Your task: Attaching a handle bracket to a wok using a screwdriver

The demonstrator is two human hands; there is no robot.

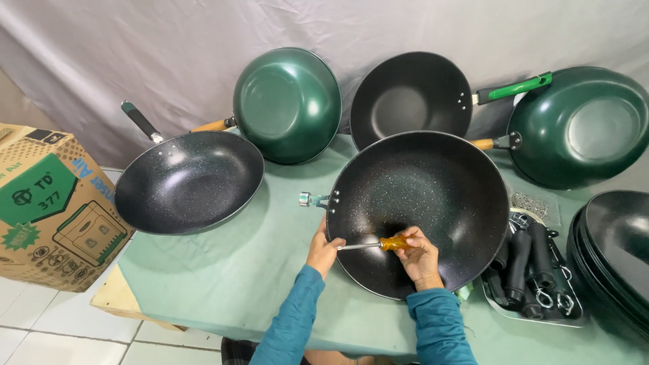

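A screwdriver (378,245) with an amber handle lies across the near inside wall of a black speckled wok (433,196). The right hand (420,257) curls its fingers around the handle; the left hand (323,251) pinches the wok's rim beside the shaft tip. A brown cardboard box (47,203) with green printed labels sits far left.

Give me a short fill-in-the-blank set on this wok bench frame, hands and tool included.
1. The right hand holds a screwdriver by its ____ handle.
2. The left hand grips the rim of the speckled black wok, whose handle bracket carries no ____.
3. The tray at the right holds loose black ____.
4. The tablecloth is pale ____.

Missing words: amber; handle; handles; green
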